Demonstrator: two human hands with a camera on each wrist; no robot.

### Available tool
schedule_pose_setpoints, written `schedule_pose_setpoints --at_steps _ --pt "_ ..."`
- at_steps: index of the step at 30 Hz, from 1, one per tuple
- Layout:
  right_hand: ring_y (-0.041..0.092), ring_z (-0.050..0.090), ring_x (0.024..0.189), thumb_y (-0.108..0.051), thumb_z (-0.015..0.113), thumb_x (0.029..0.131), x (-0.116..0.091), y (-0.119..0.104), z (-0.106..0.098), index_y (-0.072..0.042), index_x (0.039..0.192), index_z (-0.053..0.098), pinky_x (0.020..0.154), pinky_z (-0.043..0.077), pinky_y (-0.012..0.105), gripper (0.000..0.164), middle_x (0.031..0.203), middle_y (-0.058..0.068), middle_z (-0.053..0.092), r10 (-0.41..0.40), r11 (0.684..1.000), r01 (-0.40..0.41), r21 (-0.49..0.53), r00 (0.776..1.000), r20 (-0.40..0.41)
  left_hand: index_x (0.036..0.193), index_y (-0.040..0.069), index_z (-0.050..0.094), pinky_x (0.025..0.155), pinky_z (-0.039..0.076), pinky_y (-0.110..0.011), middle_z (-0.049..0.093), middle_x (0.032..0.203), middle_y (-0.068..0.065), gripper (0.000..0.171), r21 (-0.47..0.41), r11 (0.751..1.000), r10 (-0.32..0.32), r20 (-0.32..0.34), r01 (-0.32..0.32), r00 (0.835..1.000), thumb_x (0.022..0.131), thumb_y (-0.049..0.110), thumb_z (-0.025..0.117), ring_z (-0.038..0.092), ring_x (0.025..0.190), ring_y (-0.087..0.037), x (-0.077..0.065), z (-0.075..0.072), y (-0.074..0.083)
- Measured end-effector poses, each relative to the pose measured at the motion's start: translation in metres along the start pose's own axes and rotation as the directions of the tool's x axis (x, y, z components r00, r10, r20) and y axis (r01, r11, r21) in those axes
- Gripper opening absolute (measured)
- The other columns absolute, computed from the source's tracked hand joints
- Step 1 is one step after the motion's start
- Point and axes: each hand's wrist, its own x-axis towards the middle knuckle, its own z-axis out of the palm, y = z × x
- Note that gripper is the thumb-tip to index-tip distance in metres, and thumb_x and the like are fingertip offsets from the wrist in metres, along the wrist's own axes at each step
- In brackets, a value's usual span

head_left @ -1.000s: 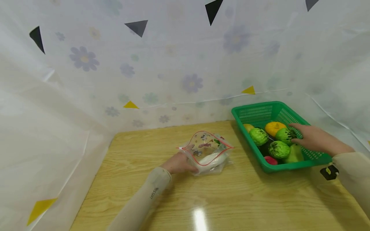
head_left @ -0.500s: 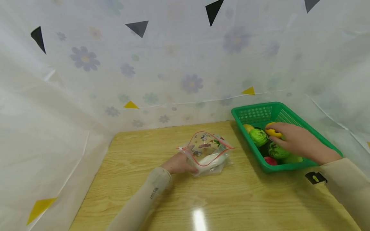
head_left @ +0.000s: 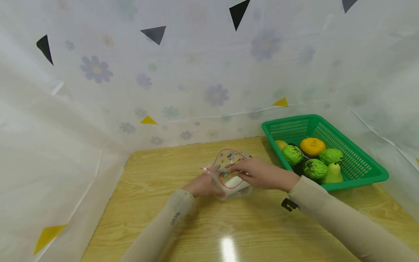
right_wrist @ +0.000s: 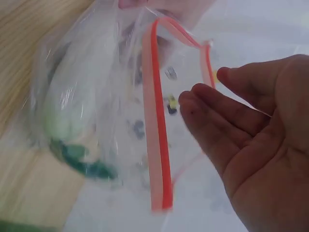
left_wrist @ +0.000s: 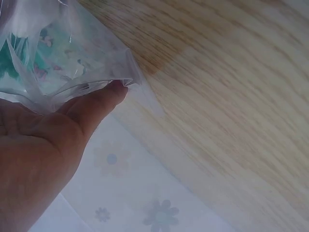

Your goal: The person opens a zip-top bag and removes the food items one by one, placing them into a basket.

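A clear zip bag [head_left: 226, 154] with a red-edged mouth and printed pictures stands on the wooden table, mouth open. Inside lies a long white thing [right_wrist: 77, 92], green at one end, perhaps a white radish. My left hand [head_left: 204, 185] holds the bag's left side, thumb at the front and fingers behind the film; in the left wrist view the left hand [left_wrist: 48, 140] meets the bag's edge. Over the bag's right side is my right hand [head_left: 266, 174]. Seen from the right wrist, the right hand [right_wrist: 256, 121] has loosely bent fingers by the red strip, with nothing between them.
To the right stands a green basket [head_left: 289, 129] of produce. It holds a yellow pumpkin-like piece [head_left: 312, 146], several green mottled round ones [head_left: 292, 154], a pear [head_left: 334, 173] and a dark piece partly hidden. White floral sheeting [head_left: 216, 94] encloses the table's back and sides.
My right hand has left the basket, where it reached over the produce, and moved left to the bag's mouth. The left hand stays on the bag. The basket's produce looks unchanged.
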Motion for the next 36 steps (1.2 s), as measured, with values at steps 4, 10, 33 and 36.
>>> schedule_pose_setpoints --at_steps 4,10,33,36 --pt "0.01 0.056 0.102 -0.012 0.05 0.098 0.029 0.005 0.019 -0.015 0.118 0.065 0.086 0.051 0.036 0.025 0.113 -0.001 0.067 0.02 0.997 -0.016 -0.081 0.999 0.046 0.145 0.007 0.036 0.107 0.032 -0.042 0.015 0.157 -0.004 0.099 -0.02 1.0 0.006 0.001 -0.006 1.0 0.068 0.048 0.082 0.016 0.135 -0.02 0.0 0.002 -0.001" --pt "0.017 0.059 0.097 -0.002 0.059 0.09 0.051 0.016 0.035 -0.013 0.113 0.069 0.086 0.051 0.038 0.027 0.108 0.003 0.069 0.144 0.969 -0.114 -0.218 0.981 0.128 0.131 0.011 0.057 0.107 0.032 -0.044 0.014 0.157 -0.006 0.073 0.03 0.998 0.047 0.005 -0.047 0.999 0.071 0.046 0.08 0.014 0.136 -0.022 -0.001 0.003 0.0" --pt "0.016 0.055 0.101 -0.009 0.067 0.082 0.067 0.022 0.042 -0.023 0.12 0.067 0.085 0.049 0.041 0.04 0.128 -0.005 0.06 0.362 0.911 -0.232 -0.342 0.848 0.387 0.117 0.014 0.065 0.108 0.03 -0.042 0.017 0.156 -0.007 0.059 0.081 0.995 0.065 -0.006 -0.065 0.998 0.071 0.048 0.08 0.017 0.135 -0.023 -0.002 0.001 0.001" --pt "0.019 0.054 0.098 -0.011 0.069 0.08 0.067 0.019 0.042 -0.024 0.12 0.067 0.084 0.048 0.044 0.042 0.129 -0.002 0.059 0.389 0.904 -0.256 -0.342 0.827 0.407 0.125 0.012 0.061 0.108 0.03 -0.043 0.018 0.156 -0.009 0.069 0.081 0.994 0.07 -0.008 -0.069 0.998 0.07 0.05 0.079 0.017 0.135 -0.023 -0.002 0.002 -0.001"
